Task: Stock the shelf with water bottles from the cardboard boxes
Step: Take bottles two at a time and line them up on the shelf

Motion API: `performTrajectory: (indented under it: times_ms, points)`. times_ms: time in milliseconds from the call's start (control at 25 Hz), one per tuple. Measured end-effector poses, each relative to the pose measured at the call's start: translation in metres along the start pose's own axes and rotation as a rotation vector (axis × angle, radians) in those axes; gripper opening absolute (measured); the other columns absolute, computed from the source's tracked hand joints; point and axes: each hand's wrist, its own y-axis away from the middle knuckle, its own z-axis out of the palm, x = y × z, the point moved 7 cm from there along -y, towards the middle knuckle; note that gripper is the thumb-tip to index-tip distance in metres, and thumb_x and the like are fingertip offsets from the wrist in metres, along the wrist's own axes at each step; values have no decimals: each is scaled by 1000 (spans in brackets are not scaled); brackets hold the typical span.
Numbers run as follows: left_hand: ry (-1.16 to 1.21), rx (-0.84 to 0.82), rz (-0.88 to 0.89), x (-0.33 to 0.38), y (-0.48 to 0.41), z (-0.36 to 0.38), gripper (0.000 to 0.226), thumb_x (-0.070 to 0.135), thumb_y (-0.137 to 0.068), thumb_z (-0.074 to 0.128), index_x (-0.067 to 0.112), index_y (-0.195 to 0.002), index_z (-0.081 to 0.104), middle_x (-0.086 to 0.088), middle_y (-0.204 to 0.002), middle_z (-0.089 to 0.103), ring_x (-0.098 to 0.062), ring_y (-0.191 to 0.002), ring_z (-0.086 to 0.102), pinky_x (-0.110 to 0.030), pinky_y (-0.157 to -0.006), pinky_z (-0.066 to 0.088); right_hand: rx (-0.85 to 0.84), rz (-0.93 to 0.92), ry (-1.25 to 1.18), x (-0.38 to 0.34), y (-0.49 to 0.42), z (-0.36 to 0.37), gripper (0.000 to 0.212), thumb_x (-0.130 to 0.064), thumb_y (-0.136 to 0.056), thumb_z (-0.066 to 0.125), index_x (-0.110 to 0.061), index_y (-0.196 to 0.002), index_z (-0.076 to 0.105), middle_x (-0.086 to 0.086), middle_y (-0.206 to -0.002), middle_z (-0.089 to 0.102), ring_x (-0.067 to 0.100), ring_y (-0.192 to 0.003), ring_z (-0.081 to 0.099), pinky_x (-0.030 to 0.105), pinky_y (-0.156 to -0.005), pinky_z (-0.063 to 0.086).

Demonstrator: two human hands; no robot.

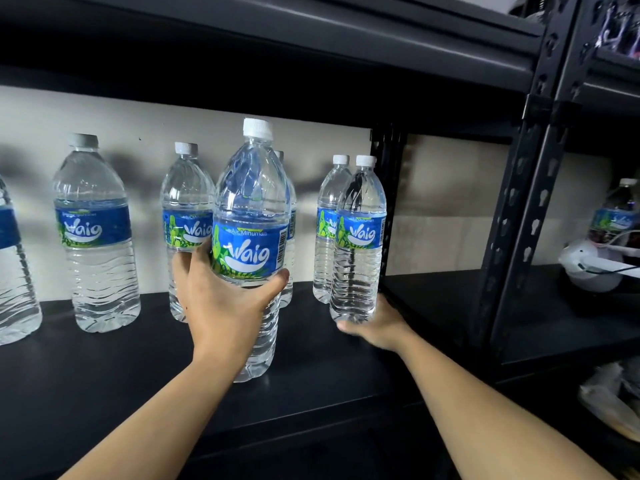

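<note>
My left hand (221, 299) grips a clear water bottle (251, 209) with a blue Waig label around its middle; its base is at the black shelf board (104, 368). My right hand (375, 323) holds the bottom of a second water bottle (360, 237) near the shelf's right post, fingers mostly hidden behind the bottle. Several more bottles stand upright toward the back: one at the left (95, 233), one behind my left hand (185, 199), one at the right rear (329, 209). No cardboard box is in view.
A black metal upright (519, 220) divides this bay from the neighbouring bay on the right, where another bottle (613, 216) and a white device (588, 268) sit. The upper shelf (311, 57) hangs low over the bottle caps. A bottle (10, 271) is cut off at the left edge.
</note>
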Motion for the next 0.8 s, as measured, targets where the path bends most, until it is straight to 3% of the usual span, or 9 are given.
performTrajectory:
  times_ms: [40,120,200,280,440,720,800]
  points:
    - [5,-1,-4,-1,0,1,76,32,-53,94,10,-117,61,-5,-112,47,-9,-94,44,-7,-85,30,-52,-7,150,6,10,1,89,-71,-63,72,-33,-139,44,-12,-136,57,17,-131,51,35,-109,40]
    - [12,-8,-10,-3,-1,4,76,34,-53,94,10,-117,61,-5,-115,49,-10,-97,46,-12,-91,34,-131,29,427,20,18,-2,88,-75,-84,47,-29,-155,22,-4,-161,27,20,-150,19,35,-121,16]
    - [17,-10,-7,-4,-2,11,78,34,-53,94,9,-118,60,-3,-117,47,-11,-103,47,-15,-96,35,-158,36,576,29,20,-4,92,-79,-88,26,-24,-159,8,-3,-166,3,17,-152,-3,38,-122,-1]
    - [22,3,-6,-4,-3,18,81,34,-52,95,8,-120,59,0,-117,43,-13,-107,48,-14,-99,33,-172,19,610,29,18,0,96,-82,-86,21,-21,-159,7,-4,-166,0,15,-152,-6,40,-122,-3]
    - [97,13,9,-1,-4,44,81,26,-52,96,5,-120,58,-1,-110,40,4,-91,36,10,-84,21,-146,-1,653,31,14,1,97,-82,-85,21,-20,-159,9,-4,-166,3,15,-152,-3,40,-122,-1]
    - [51,7,-55,-25,-5,84,83,28,-54,95,3,-123,55,-5,-110,41,-5,-89,37,-1,-84,24,-142,-5,661,29,13,-1,95,-79,-86,24,-19,-159,8,-5,-166,3,15,-152,-3,40,-122,-1]
    - [-4,-19,-81,-32,-6,87,87,33,-55,94,4,-126,52,-9,-116,45,-13,-101,41,-4,-86,22,-142,-6,664,28,13,-1,95,-78,-87,25,-19,-159,8,-5,-166,4,15,-152,-3,40,-123,-1]
